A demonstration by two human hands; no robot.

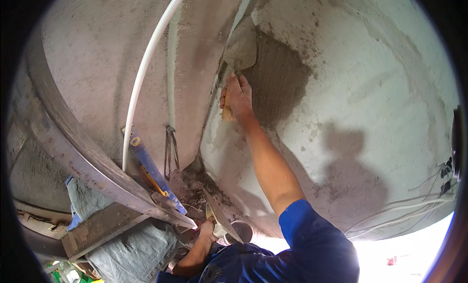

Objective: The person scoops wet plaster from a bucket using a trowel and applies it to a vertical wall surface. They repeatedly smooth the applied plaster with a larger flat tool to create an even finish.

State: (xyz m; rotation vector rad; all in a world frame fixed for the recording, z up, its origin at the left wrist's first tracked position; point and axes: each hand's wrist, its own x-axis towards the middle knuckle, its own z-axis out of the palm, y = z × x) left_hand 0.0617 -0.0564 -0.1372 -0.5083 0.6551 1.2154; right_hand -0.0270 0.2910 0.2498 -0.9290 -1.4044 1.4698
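My right hand [239, 95] reaches up at arm's length, fingers wrapped round the wooden handle of a trowel [242, 44]. Its flat, mortar-smeared blade lies at the wall beside the inside corner. To the right of the blade is a dark patch of wet mortar [285, 78], with splashes around it on the pale wall [370, 98]. Low down near my body, my left hand [207, 230] is closed on a mortar hawk [222, 218], whose flat plate is tilted steeply. The underside grip of the hawk is mostly hidden by my fingers.
A white pipe [141, 81] curves down on the left. Near its foot leans a blue spirit level [152, 167]. A long metal-faced beam [90, 159] crosses the lower left above grey sheeting [139, 251]. A bucket [242, 230] stands beyond the hawk. Loose cables [414, 212] hang at right.
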